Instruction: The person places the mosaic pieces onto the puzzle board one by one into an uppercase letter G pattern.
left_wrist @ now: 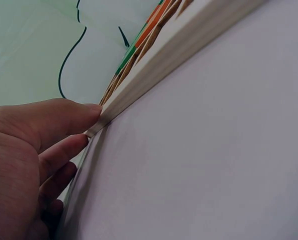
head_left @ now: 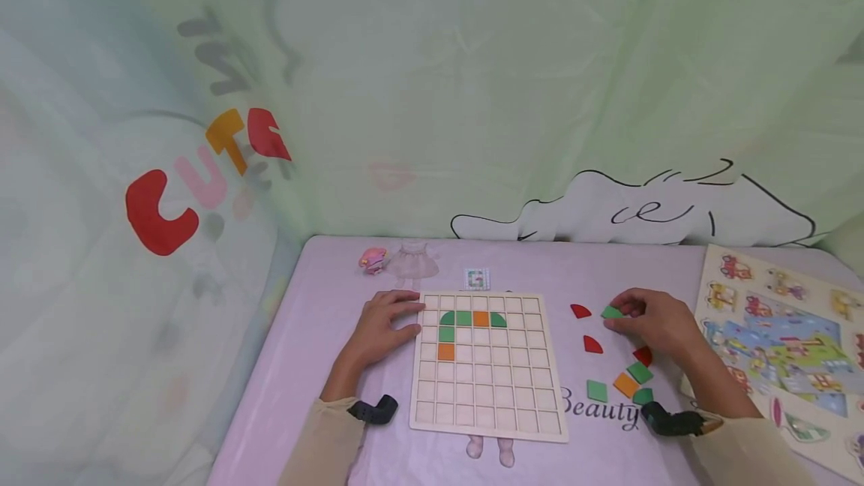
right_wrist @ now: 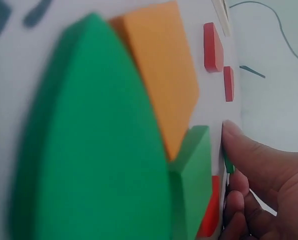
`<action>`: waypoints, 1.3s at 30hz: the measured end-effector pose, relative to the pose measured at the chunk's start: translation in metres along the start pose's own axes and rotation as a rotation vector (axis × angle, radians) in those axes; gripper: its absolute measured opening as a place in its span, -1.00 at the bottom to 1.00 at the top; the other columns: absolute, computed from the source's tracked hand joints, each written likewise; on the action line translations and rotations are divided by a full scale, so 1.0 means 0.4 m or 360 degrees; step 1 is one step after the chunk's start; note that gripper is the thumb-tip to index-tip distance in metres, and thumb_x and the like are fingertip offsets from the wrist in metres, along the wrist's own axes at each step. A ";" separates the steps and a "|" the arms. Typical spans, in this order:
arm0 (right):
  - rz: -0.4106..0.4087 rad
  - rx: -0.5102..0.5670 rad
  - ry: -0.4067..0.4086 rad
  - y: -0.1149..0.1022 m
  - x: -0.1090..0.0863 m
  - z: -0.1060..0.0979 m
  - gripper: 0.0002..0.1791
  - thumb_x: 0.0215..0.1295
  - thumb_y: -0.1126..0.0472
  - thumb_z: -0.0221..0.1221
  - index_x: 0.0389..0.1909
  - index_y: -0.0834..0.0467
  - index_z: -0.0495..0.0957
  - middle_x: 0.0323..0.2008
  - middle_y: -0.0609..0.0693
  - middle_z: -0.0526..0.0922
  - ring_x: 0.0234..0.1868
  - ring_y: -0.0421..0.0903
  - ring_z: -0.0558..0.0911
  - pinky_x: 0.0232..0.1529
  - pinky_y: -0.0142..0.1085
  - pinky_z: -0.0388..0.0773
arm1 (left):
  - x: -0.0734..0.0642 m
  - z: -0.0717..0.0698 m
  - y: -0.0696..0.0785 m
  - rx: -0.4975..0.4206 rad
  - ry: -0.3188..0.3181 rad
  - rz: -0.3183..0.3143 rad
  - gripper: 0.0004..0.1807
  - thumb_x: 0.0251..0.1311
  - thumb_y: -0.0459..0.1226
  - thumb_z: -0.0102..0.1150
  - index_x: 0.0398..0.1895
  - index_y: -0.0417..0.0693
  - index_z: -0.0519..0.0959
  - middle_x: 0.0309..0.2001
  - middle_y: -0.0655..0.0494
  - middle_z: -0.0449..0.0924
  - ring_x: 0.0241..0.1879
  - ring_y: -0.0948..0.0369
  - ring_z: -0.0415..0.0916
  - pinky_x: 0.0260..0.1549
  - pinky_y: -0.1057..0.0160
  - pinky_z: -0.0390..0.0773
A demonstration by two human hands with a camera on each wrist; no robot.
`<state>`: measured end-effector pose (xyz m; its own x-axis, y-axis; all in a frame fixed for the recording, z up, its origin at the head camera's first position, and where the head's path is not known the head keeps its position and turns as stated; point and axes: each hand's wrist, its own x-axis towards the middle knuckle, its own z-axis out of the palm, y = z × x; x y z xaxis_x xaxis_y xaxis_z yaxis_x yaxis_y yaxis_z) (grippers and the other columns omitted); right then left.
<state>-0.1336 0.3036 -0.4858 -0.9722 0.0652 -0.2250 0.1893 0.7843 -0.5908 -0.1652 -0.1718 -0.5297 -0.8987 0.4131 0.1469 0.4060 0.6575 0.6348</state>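
Observation:
A pale wooden grid board point(head_left: 484, 400) lies on the table, with green and orange tiles set in some upper-left cells. At its left edge rests my left hand point(head_left: 380, 327), thumb and fingertips touching the rim; the left wrist view shows the thumb point(left_wrist: 81, 117) on that edge. Right of the board, my right hand point(head_left: 655, 317) pinches a green tile point(head_left: 611, 312) between thumb and forefinger, low over the cloth. Around it lie red quarter-round tiles point(head_left: 592, 344), a loose orange square point(head_left: 626, 385), green squares point(head_left: 597, 391) and a green quarter-round point(right_wrist: 99, 150), seen large in the right wrist view.
Behind the board sits a small patterned card point(head_left: 476, 279), with a pink figurine point(head_left: 373, 260) to its left. A picture puzzle board point(head_left: 796, 321) covers the table's right side, partly under my right forearm. Printed curtains point(head_left: 472, 96) stand along the back and left.

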 end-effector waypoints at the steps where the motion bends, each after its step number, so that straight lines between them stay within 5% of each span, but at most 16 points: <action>1: 0.0009 0.0007 -0.0012 0.000 0.001 -0.001 -0.47 0.15 0.04 0.46 0.04 0.27 0.58 -0.16 0.23 0.62 -0.14 0.12 0.50 -0.35 -0.32 0.54 | 0.000 0.000 -0.001 0.0001 -0.0003 -0.0001 -0.57 0.24 -0.13 0.36 0.19 0.12 0.68 0.32 0.12 0.55 0.36 0.01 0.36 0.29 -0.14 0.26; 17: 0.0065 0.0028 -0.0128 0.009 0.012 -0.015 -0.46 0.15 -0.01 0.46 0.00 0.27 0.58 -0.26 0.12 0.56 -0.17 0.05 0.48 -0.37 -0.28 0.50 | 0.001 0.000 0.005 0.0008 -0.0002 -0.0006 -0.57 0.24 -0.14 0.36 0.19 0.12 0.68 0.31 0.13 0.55 0.36 0.02 0.36 0.28 -0.14 0.26; 39: 0.0065 0.0031 -0.0055 0.017 0.013 -0.005 -0.42 0.21 -0.05 0.41 0.09 0.28 0.59 -0.23 0.15 0.58 -0.15 0.08 0.49 -0.37 -0.27 0.50 | -0.001 -0.002 0.007 -0.0015 0.0006 -0.0031 -0.59 0.24 -0.15 0.35 0.18 0.11 0.68 0.31 0.13 0.55 0.37 0.02 0.35 0.28 -0.14 0.25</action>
<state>-0.1375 0.3106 -0.4895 -0.9583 0.0752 -0.2758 0.2318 0.7690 -0.5957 -0.1639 -0.1705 -0.5272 -0.9070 0.3980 0.1376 0.3871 0.6593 0.6446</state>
